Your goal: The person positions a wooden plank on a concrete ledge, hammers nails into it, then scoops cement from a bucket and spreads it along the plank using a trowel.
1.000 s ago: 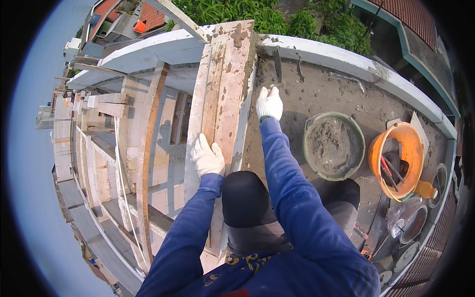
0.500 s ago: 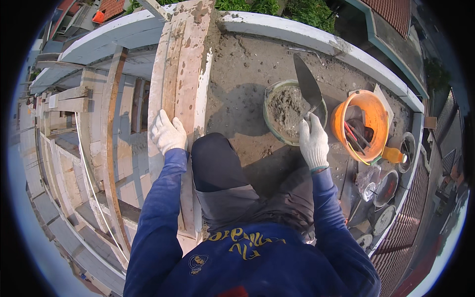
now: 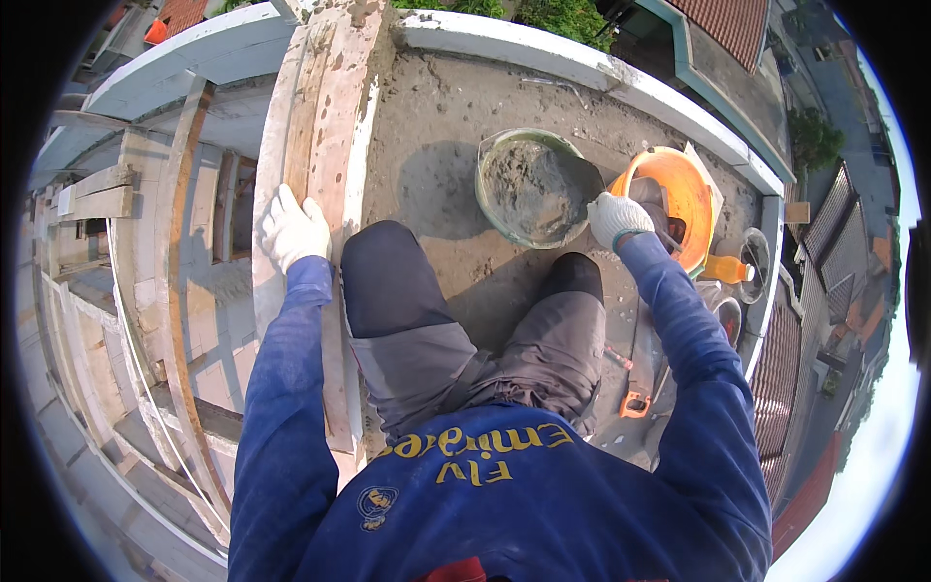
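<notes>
My left hand (image 3: 295, 231), in a white knit glove, lies open on a mortar-spotted wooden board (image 3: 335, 145) running along the left edge of the ledge. My right hand (image 3: 619, 219), gloved too, is closed around the handle of a trowel (image 3: 579, 178). The handle is hidden in the fist. The trowel's dark blade reaches over the right side of a round green bucket, its tip among the grey mortar (image 3: 529, 184). The bucket (image 3: 482, 199) stands on the rough concrete just beyond my knees.
Right of my right hand is an orange bucket (image 3: 685, 209) with tools inside, beside a yellow bottle (image 3: 727, 269). An orange-handled saw (image 3: 635, 404) lies near my right leg. A white parapet (image 3: 514, 41) borders the far side. Left of the board, a drop shows timber beams (image 3: 184, 194) below.
My right hand has lowered the trowel from above the bucket into its right side, and the blade has turned. My left hand stays on the board. The whole view has shifted.
</notes>
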The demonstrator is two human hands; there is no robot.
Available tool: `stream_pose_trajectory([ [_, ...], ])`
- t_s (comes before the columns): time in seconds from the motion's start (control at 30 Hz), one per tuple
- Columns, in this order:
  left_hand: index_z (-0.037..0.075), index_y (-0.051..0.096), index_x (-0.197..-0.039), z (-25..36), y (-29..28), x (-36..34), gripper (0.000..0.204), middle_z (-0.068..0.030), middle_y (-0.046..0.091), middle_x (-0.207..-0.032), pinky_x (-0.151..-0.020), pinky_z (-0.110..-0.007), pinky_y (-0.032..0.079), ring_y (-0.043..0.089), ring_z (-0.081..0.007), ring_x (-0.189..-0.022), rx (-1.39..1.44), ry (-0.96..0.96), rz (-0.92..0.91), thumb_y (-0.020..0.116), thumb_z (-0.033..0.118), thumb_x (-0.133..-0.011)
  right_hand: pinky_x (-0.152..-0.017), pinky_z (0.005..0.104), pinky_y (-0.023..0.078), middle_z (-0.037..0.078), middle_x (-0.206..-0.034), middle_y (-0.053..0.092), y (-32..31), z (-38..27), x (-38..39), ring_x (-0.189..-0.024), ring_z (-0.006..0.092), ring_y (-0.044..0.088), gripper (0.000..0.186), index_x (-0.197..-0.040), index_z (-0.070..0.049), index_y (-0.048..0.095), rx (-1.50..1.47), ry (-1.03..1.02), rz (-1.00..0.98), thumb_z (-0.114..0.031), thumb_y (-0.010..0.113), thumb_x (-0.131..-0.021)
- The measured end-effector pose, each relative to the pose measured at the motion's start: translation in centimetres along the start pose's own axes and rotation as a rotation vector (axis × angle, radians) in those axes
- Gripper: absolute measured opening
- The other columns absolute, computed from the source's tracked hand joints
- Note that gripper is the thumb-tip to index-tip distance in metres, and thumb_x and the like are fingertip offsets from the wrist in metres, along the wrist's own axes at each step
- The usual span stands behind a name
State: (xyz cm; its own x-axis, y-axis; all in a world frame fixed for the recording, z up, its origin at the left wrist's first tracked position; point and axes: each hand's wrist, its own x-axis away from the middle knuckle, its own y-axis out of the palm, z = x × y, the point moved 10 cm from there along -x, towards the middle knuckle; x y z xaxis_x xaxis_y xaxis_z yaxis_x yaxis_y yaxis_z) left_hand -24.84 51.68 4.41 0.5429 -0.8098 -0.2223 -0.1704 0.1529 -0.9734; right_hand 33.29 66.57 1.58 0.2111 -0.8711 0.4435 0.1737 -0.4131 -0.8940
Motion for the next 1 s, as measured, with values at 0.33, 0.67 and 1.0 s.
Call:
stream_pose_trajectory([
  [0.33,0.011,0.056,-0.161,-0.3,0.2,0.1,0.063,-0.0157,0.066,-0.155,-0.118,-0.055,0.046,0.060,-0.0389,-0.141,-0.017,-0.037,-0.064,0.060,0.044,-0.107,-0.061,0.0387,0.065,0.008,-0.089,0.067,6.2,-7.0,7.3,-0.074,0.0188,0.069,0.048,-0.129,-0.001,0.068,-1.111,0.303,-0.592,-0.044,0.054,-0.113],
  [0.67,0.008,0.057,-0.159,-0.6,0.2,0.1,0.063,-0.0162,0.067,-0.151,-0.115,-0.056,0.048,0.062,-0.0402,-0.135,-0.016,-0.010,-0.011,0.063,0.039,-0.105,-0.079,0.0574,0.060,0.026,-0.092,0.077,-1.1,-6.1,9.0,-0.088,0.0473,0.076,0.035,-0.117,-0.005,0.070,-0.401,-0.030,0.181,-0.039,0.065,-0.108],
  [1.0,0.009,0.056,-0.160,0.0,1.0,0.2,0.061,-0.0186,0.065,-0.155,-0.117,-0.056,0.048,0.060,-0.0408,-0.140,-0.058,-0.019,-0.048,0.059,0.041,-0.109,-0.070,0.0503,0.066,0.024,-0.094,0.080,1.6,-4.3,7.0,-0.082,0.0390,0.081,0.043,-0.120,-0.001,0.071,-0.643,0.111,-0.158,-0.040,0.055,-0.111],
])
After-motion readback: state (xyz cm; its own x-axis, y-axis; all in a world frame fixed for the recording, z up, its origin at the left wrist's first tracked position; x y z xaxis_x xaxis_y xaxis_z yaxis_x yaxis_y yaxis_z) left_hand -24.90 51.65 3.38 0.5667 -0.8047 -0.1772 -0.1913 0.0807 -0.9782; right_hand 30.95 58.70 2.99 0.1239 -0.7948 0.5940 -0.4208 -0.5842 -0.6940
